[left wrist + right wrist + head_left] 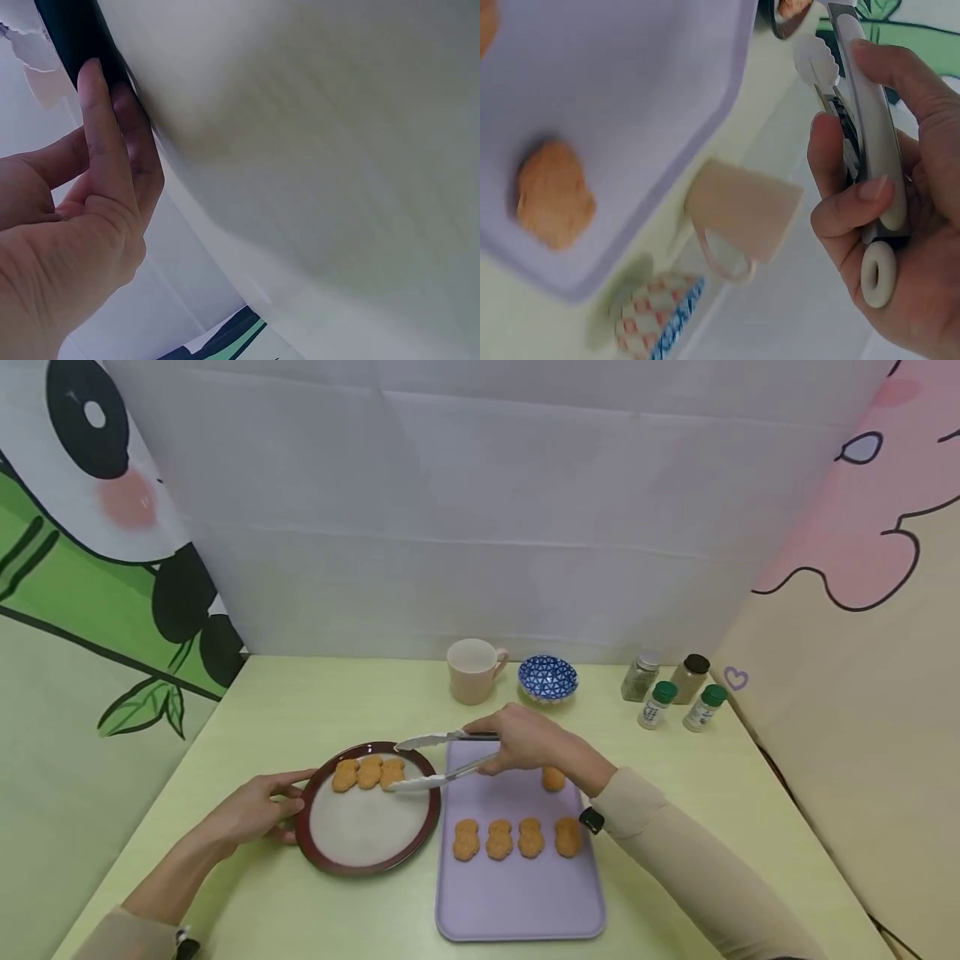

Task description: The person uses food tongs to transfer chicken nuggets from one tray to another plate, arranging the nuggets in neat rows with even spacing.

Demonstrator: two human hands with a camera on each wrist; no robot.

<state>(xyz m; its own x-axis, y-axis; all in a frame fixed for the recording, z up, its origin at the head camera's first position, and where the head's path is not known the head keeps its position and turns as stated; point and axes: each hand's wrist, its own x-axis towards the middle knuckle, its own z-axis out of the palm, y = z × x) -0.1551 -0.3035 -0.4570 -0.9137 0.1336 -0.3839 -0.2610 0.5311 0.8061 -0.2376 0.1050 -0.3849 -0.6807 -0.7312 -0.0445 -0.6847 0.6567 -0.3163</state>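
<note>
We see the right hand (525, 739) with its fingers curled firmly round slim tongs (427, 782) — pale inlaid handles, a ring at the end, scalloped white tips. The tips stand parted over the plate (367, 831) beside three golden nuggets (369, 772) lined up near its far rim; whether they touch the nearest one we cannot tell. The left hand (251, 810) sets lightly bent fingers against the plate's glossy brown rim; how tightly they hold it we cannot tell. Just right, a lilac tray (517, 902) with rounded corners bears four more rough, lumpy nuggets (498, 840) and a partly hidden fifth (553, 779). Behind, we find a smooth beige mug (471, 672) and a blue-patterned bowl (548, 679).
</note>
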